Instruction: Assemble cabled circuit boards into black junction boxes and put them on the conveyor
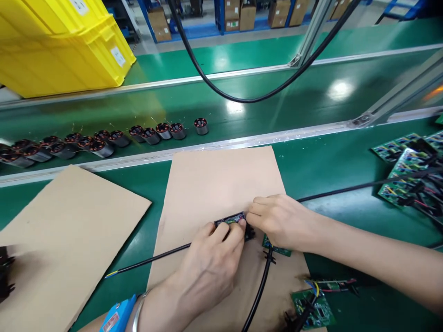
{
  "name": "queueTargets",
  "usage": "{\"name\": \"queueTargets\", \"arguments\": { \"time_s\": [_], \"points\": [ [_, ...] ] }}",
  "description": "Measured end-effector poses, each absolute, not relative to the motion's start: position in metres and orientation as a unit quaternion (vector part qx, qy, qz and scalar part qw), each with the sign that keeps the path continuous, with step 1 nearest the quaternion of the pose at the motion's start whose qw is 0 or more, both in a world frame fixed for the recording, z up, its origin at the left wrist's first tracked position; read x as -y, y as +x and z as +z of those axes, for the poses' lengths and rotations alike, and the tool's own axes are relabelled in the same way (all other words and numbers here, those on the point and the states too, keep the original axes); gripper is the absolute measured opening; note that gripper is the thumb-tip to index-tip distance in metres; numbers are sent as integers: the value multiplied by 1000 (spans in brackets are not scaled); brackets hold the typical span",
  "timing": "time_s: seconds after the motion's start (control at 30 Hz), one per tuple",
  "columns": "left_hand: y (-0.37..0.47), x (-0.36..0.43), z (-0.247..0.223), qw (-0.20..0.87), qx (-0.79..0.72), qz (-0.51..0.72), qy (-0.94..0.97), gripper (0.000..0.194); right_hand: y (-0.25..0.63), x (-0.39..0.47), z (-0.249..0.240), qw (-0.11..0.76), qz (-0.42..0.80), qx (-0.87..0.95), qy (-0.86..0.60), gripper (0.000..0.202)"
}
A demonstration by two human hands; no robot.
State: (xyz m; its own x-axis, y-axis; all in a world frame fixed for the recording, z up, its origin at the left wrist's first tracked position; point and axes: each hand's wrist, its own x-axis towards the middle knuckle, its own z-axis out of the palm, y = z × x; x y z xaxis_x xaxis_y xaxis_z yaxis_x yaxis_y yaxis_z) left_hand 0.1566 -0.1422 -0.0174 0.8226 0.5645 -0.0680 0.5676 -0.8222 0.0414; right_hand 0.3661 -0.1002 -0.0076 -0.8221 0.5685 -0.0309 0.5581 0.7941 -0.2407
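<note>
My left hand (216,260) is closed on a narrow circuit board in a black housing (230,218), its fingertips along the near side and top. At the housing's right end, the fingers of my right hand (282,216) are pinched together; what sits between them is hidden. A black cable (332,190) disappears behind that hand. From beneath my left hand another black cable (152,259) runs left, ending in blue and yellow wires. Partly under my right hand lies a green circuit board (285,252) with a thick cable (261,281). A cardboard sheet (221,180) is below both hands.
More wired circuit boards lie at the lower right (321,311) and in a pile at right (404,180). A second cardboard sheet (76,221) is at left. Several copper-wound motor stators (150,136) line the back ledge. Yellow bins (79,60) stand behind; a black cable loop (238,99) hangs overhead.
</note>
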Motion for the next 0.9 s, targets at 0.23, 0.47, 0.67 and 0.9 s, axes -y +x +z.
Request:
{"name": "queueTargets", "arguments": {
  "time_s": [0.23, 0.47, 0.67, 0.9],
  "points": [
    [124, 130, -8, 184, -313, 162, 918, 48, 375, 90, -2, 26, 180, 919, -350, 14],
    [102, 114, 6, 291, -430, 107, 848, 19, 372, 88, 11, 78, 245, 882, -395, 11],
    [106, 110, -10, 302, -434, 97, 843, 6, 325, 77, 20, -132, 196, 850, -471, 24],
    [107, 111, -10, 292, -433, 97, 847, 5, 296, 64, 35, -213, 178, 864, -421, 23]
  ]
}}
